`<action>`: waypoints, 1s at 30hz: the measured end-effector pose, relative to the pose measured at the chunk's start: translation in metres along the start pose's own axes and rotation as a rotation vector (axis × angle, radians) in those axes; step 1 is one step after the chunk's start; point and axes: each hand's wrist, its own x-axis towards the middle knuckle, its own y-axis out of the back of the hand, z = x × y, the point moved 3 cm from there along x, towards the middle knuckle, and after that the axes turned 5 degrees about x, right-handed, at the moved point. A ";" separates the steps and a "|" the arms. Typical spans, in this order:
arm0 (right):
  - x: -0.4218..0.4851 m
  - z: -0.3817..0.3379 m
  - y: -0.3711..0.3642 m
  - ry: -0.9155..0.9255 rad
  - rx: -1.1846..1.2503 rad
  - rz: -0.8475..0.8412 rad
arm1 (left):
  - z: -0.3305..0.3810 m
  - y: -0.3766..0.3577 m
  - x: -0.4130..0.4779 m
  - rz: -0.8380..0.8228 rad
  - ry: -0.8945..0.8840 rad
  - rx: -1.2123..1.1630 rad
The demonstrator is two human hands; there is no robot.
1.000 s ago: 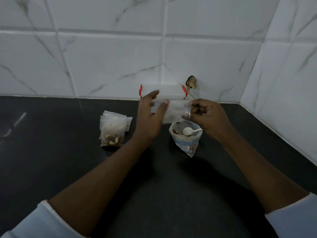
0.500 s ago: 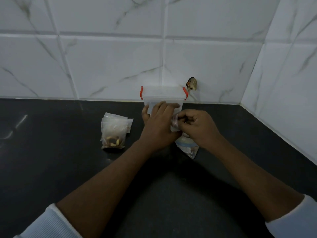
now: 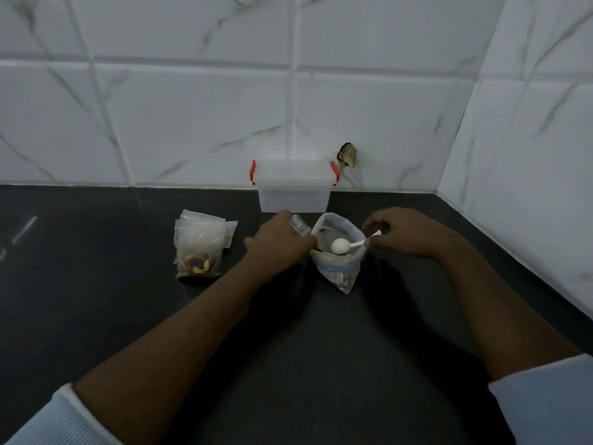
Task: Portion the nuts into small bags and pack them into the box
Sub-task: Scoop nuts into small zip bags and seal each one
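An open bag of nuts (image 3: 340, 268) stands on the black counter, with a white plastic spoon (image 3: 340, 246) lying in its mouth. My right hand (image 3: 407, 234) pinches the spoon's handle at the bag's right rim. My left hand (image 3: 279, 244) grips a small clear empty bag (image 3: 299, 225) just left of the nut bag. A clear lidded box with red latches (image 3: 293, 185) stands behind them against the wall. To the left lies a pile of small bags (image 3: 200, 247), the front one holding nuts.
White marble-look tiles form the back wall and the right wall, meeting at a corner. A small brown damaged spot (image 3: 348, 154) marks the back wall beside the box. The black counter (image 3: 96, 284) stretches left and toward me.
Both hands held the small clear bag up between them; now they have come down. My left hand keeps the small bag, and my right hand has let go and taken the spoon handle.
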 end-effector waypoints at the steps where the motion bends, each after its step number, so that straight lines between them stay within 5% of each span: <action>1: 0.001 -0.001 -0.001 0.041 -0.032 0.003 | 0.000 -0.002 -0.001 -0.044 0.025 -0.031; 9: -0.002 -0.018 -0.004 0.175 0.141 0.259 | 0.002 0.006 -0.003 0.166 -0.075 -0.238; 14: 0.000 -0.026 -0.016 0.225 0.069 0.145 | 0.003 0.009 -0.006 0.241 -0.131 -0.223; 19: -0.002 -0.020 -0.003 0.227 0.178 0.236 | 0.003 0.009 -0.005 0.231 -0.141 -0.255; 22: 0.000 -0.022 -0.010 0.248 0.039 0.055 | 0.002 0.004 -0.004 0.143 -0.140 -0.283; 25: -0.001 -0.014 0.003 0.247 -0.079 0.082 | 0.001 -0.002 -0.003 -0.005 -0.091 -0.314; 30: -0.008 -0.016 0.005 0.296 0.136 0.076 | 0.002 0.005 -0.004 0.089 -0.089 -0.405</action>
